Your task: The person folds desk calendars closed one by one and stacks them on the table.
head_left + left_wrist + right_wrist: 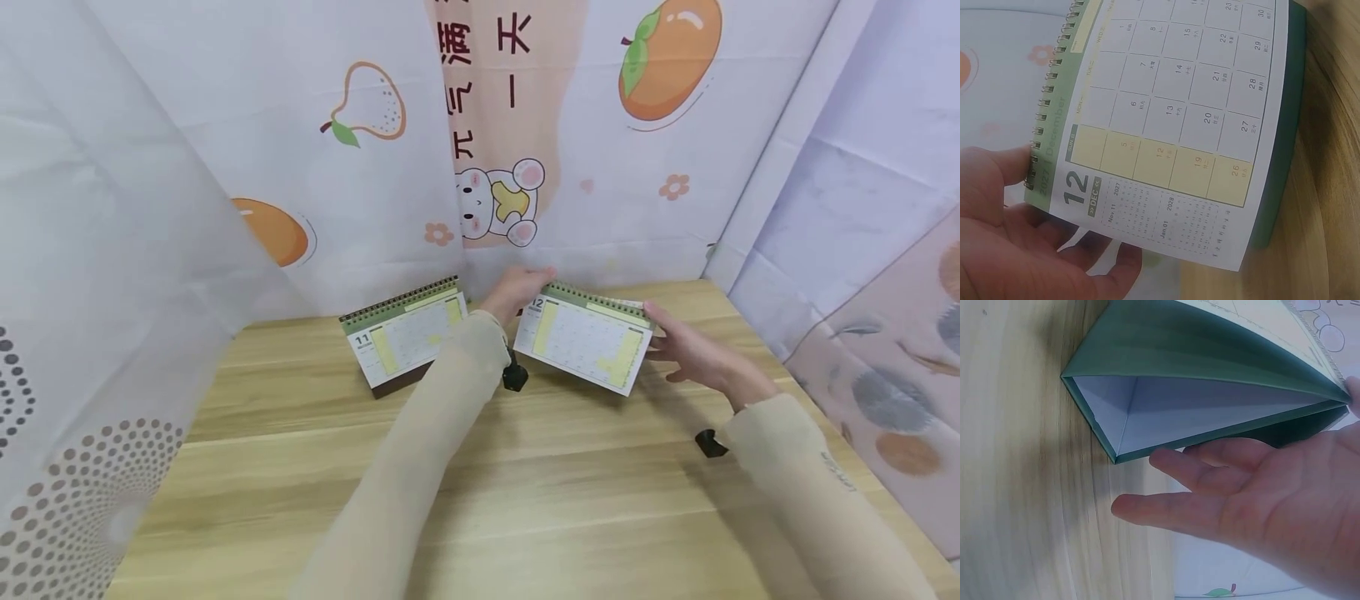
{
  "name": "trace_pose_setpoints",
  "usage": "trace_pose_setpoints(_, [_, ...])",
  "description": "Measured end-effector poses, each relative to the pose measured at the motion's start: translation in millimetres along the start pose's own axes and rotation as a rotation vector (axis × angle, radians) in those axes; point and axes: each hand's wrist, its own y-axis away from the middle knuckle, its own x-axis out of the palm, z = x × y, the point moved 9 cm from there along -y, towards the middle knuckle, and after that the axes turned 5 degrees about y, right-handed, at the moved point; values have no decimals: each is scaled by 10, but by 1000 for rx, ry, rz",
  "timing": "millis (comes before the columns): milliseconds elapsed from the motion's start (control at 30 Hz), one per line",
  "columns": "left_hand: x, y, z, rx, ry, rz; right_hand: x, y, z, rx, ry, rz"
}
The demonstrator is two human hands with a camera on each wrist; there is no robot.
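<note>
A spiral-bound desk calendar (581, 337) showing month 12 stands slightly turned on the wooden table, in the right half of the head view. My left hand (517, 292) holds its upper left corner. In the left wrist view the thumb lies at the wire binding (1040, 131) and the other fingers are behind the pages. My right hand (693, 354) grips the upper right corner, thumb at the top edge. The right wrist view shows the green folded stand (1166, 347) from its open side, with fingers along its back. A second desk calendar (408, 333), showing 11, stands to the left, partly behind my left sleeve.
The wooden table (570, 500) ends at the back against a hanging white cloth (360, 200) printed with fruit. More cloth (862, 292) hangs along the right side. A black object (515, 375) sits at my left wrist and another (710, 443) at my right.
</note>
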Motion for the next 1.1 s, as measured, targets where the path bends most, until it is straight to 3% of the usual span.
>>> trace_pose_setpoints(300, [45, -24, -38, 6, 33, 2, -15, 61, -16, 0, 25, -4])
trace_pose_setpoints(733, [42, -37, -177, 83, 29, -30, -57, 49, -9, 24, 69, -59])
trace_pose_setpoints(1100, [0, -6, -242, 153, 3, -70, -124, 21, 47, -6, -5, -132])
